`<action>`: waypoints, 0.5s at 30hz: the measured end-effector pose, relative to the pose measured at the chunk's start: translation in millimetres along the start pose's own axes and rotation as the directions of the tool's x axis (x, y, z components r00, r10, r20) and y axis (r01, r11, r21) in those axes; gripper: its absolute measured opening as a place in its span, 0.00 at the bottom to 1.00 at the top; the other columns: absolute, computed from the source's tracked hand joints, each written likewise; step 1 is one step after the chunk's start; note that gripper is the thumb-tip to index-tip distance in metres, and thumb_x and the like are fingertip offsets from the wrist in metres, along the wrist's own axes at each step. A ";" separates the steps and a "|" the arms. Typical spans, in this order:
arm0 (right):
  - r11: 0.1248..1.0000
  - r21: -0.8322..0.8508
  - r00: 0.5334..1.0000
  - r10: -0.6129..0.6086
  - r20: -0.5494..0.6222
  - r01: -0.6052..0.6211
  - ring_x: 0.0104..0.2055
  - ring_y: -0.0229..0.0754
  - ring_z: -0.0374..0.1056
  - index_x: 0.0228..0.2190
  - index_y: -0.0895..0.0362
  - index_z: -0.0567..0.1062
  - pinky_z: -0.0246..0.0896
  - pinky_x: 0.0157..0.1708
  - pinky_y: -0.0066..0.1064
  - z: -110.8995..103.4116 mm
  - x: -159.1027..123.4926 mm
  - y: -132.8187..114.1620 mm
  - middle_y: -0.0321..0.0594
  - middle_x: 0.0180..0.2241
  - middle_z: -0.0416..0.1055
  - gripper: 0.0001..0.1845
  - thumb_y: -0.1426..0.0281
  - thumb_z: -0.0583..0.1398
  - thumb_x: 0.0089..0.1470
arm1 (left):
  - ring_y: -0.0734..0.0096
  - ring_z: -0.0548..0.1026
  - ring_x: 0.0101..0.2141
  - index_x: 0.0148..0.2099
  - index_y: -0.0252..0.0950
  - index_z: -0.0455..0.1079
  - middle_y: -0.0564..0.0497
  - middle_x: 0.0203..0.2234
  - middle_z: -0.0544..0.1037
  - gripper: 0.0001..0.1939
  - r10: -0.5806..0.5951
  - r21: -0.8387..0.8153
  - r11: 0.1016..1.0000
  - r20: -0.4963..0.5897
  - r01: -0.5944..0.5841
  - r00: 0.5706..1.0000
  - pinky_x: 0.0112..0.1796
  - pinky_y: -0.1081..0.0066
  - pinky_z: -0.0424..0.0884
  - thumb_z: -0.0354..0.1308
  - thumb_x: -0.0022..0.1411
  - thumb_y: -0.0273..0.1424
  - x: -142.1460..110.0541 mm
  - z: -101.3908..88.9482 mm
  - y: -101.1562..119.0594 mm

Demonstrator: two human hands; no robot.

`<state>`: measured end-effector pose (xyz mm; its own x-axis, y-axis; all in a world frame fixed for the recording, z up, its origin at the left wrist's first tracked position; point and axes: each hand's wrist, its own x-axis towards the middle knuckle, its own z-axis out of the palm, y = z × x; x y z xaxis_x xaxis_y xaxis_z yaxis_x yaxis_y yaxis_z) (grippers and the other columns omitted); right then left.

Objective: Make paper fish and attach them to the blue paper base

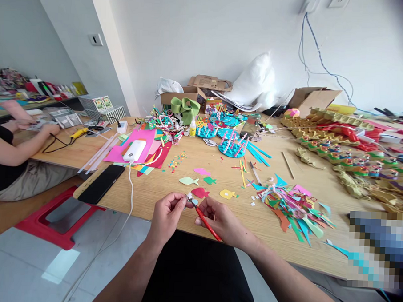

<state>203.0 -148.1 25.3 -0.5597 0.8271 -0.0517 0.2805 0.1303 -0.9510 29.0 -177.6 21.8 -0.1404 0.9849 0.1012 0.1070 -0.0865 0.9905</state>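
My right hand (220, 217) is closed around red-handled scissors (205, 220), whose blades point toward my left fingertips. My left hand (167, 214) pinches a small white piece (188, 198) at the scissor tips; the fingers partly hide it. Just beyond my hands lie flat paper fish: a red fish (199, 193), a yellow fish (226, 194) bearing a white square, a green fish (209, 180), a pale green fish (187, 180) and a pink fish (202, 171). A bit of light blue shows behind the blades. Small white squares (253, 201) rest to the right.
Paper scraps (295, 208) pile up at right, near painted egg cartons (351, 157). A black phone (101, 183) and a white charger (134, 150) with its cable lie left. A glue bottle (192, 127) stands behind. Another person's arm (18, 143) is at far left.
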 end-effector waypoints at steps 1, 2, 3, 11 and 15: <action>1.000 0.005 1.000 0.001 0.004 -0.001 0.24 0.32 0.53 0.27 0.56 0.62 0.47 0.23 0.27 0.0 -0.2 -0.2 0.29 0.22 0.58 0.21 0.54 0.63 0.48 | 0.70 0.76 0.28 0.35 0.34 0.72 0.46 0.28 0.81 0.10 -0.002 -0.003 1.000 -0.001 0.002 1.000 0.27 0.74 0.66 0.57 0.60 0.36 -0.1 0.0 0.3; 1.000 0.005 1.000 0.001 0.006 -0.001 0.24 0.32 0.52 0.27 0.56 0.62 0.47 0.23 0.27 0.0 -0.3 -0.4 0.29 0.22 0.58 0.21 0.54 0.63 0.48 | 0.70 0.76 0.28 0.35 0.34 0.72 0.46 0.28 0.81 0.10 -0.005 -0.005 1.000 0.000 0.005 1.000 0.27 0.74 0.66 0.57 0.60 0.36 -0.3 0.1 0.6; 1.000 -0.001 1.000 0.002 0.004 -0.002 0.23 0.32 0.52 0.27 0.56 0.62 0.46 0.23 0.27 -0.1 -0.6 -0.5 0.29 0.21 0.58 0.21 0.54 0.63 0.48 | 0.70 0.76 0.28 0.35 0.34 0.72 0.46 0.29 0.81 0.10 -0.007 -0.005 1.000 0.001 0.007 1.000 0.27 0.74 0.66 0.57 0.60 0.36 -0.4 0.2 1.0; 0.998 -0.070 1.000 -0.006 -0.022 0.004 0.22 0.32 0.50 0.26 0.55 0.61 0.45 0.22 0.27 -2.1 -2.9 -0.9 0.28 0.20 0.56 0.21 0.54 0.63 0.48 | 0.69 0.77 0.29 0.36 0.34 0.72 0.46 0.29 0.81 0.10 -0.007 -0.014 1.000 0.021 0.007 1.000 0.27 0.74 0.66 0.57 0.61 0.36 -0.3 -0.1 3.2; 0.991 -0.133 0.999 -0.025 -0.047 0.018 0.22 0.32 0.50 0.26 0.55 0.60 0.44 0.21 0.26 -2.8 -3.4 -2.4 0.28 0.20 0.56 0.20 0.56 0.63 0.49 | 0.69 0.77 0.30 0.36 0.34 0.71 0.46 0.30 0.82 0.11 0.001 -0.006 1.000 0.034 -0.001 0.999 0.28 0.74 0.67 0.57 0.61 0.37 -0.4 -0.8 3.6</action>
<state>206.4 -149.8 28.6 -0.5291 0.8485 -0.0138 0.3718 0.2172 -0.9025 28.7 -178.4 25.4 -0.1065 0.9894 0.0989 0.1014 -0.0881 0.9909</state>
